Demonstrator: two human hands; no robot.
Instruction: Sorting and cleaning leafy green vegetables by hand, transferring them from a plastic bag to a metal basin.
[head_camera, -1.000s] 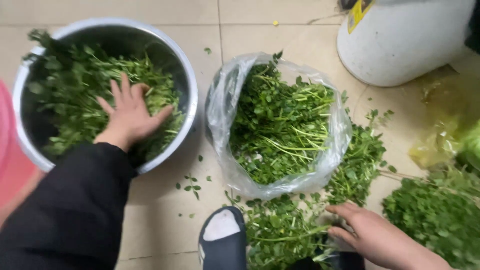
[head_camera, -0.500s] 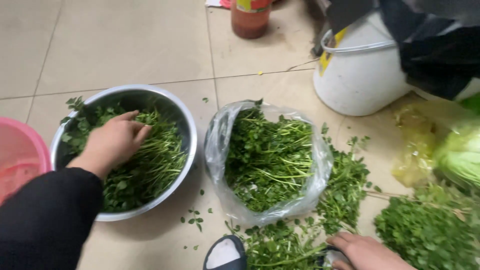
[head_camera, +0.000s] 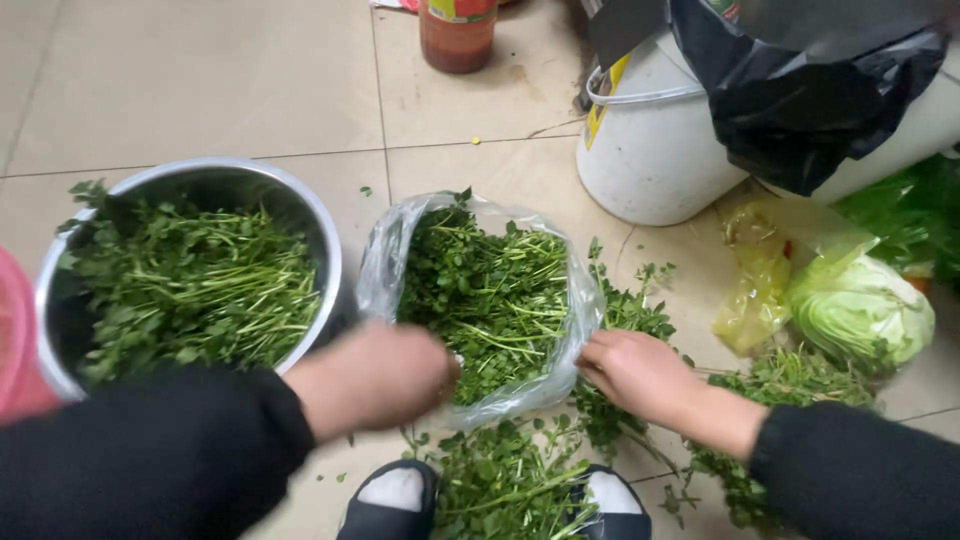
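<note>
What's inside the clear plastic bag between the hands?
The clear plastic bag holds leafy green stemmed herbs, heaped high. Its bottom is hidden beneath them; the left hand covers its near edge.

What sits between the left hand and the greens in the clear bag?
Nothing visible. The left hand is at the near rim of the clear plastic bag, blurred, right against the greens inside. The bag's mouth is open. The right hand is at the bag's other side.
</note>
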